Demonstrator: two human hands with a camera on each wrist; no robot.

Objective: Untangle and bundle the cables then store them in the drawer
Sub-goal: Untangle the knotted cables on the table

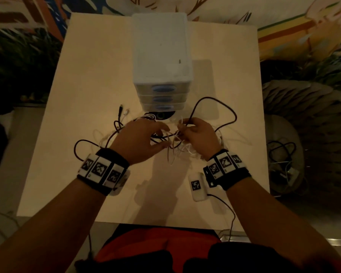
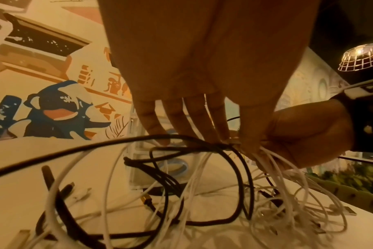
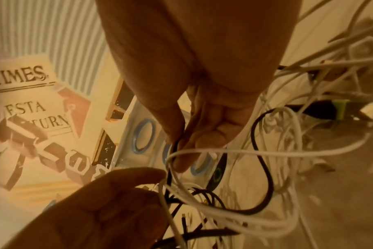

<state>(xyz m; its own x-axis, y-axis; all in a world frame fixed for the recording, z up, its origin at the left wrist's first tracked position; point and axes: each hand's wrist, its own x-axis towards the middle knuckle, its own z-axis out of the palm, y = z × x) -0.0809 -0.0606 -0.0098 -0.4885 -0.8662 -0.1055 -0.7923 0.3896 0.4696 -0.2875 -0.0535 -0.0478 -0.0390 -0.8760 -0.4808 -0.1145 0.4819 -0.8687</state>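
A tangle of black and white cables (image 1: 172,149) lies on the pale table (image 1: 87,75) in front of a white drawer unit (image 1: 161,56) with blue handles. My right hand (image 1: 182,127) pinches a black cable (image 3: 264,176) between thumb and forefinger (image 3: 170,128), and its loop (image 1: 215,107) arcs up to the right. White strands (image 2: 273,161) also hang from that grip. My left hand (image 1: 161,134) reaches into the tangle from the left, fingers (image 2: 200,121) mostly straight. Its thumb and fingertip pinch a white cable (image 3: 166,202) beside the right hand.
A black round device with a green ring (image 1: 160,115) sits at the foot of the drawer unit. Loose plug ends (image 1: 121,111) lie to the left, and a black loop (image 1: 77,146) reaches toward the table's left edge. A basket holding more cables (image 1: 283,160) stands on the floor, right.
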